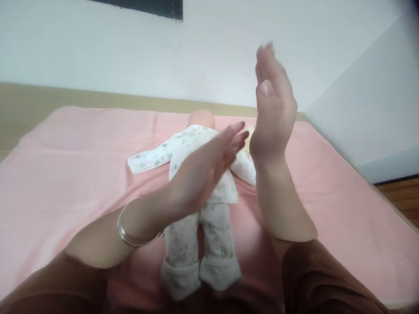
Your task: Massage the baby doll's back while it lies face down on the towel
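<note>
A baby doll in a white printed top (190, 139) and matching trousers (216, 231) with turned-up cuffs lies stretched out on a pink sheet (81, 144). Only its bare, rounded head (201, 117) shows at the far end. My left hand (203, 170) is held over the doll's upper body, fingers stretched out and nothing in them, hiding part of the top. To the right, my right hand (273, 104) is raised upright, flat and holding nothing. The two hands are apart, palms roughly facing each other.
A tan table edge (108, 99) runs behind the sheet, against a white wall (216, 52). Something pale yellow (250, 136), partly hidden, is beside the doll near my right hand. A dark panel (157, 6) is on the wall. Brown wood (401, 198) shows at far right.
</note>
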Action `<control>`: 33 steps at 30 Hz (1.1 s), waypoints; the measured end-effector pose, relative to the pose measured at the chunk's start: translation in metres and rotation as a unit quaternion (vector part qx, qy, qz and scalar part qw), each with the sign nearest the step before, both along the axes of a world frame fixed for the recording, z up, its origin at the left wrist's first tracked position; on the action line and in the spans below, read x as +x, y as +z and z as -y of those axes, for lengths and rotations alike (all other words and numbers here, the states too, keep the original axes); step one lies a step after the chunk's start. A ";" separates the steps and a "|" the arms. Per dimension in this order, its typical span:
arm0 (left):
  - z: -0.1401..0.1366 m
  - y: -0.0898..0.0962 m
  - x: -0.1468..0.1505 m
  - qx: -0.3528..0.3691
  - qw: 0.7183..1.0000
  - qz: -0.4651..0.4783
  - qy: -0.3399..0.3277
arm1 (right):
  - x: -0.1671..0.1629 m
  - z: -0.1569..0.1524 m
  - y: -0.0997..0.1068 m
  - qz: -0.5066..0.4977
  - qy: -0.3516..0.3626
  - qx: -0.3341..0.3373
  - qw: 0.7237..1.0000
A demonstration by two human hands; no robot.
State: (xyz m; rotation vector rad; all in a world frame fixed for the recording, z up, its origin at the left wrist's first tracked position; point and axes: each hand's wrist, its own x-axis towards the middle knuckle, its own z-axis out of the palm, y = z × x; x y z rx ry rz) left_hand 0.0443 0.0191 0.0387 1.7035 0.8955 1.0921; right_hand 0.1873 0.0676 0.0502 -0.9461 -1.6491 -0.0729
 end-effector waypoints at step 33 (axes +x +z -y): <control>-0.107 -0.120 -0.033 0.109 0.951 -0.206 0.202 | 0.000 -0.049 -0.107 0.241 -0.024 -0.352 0.904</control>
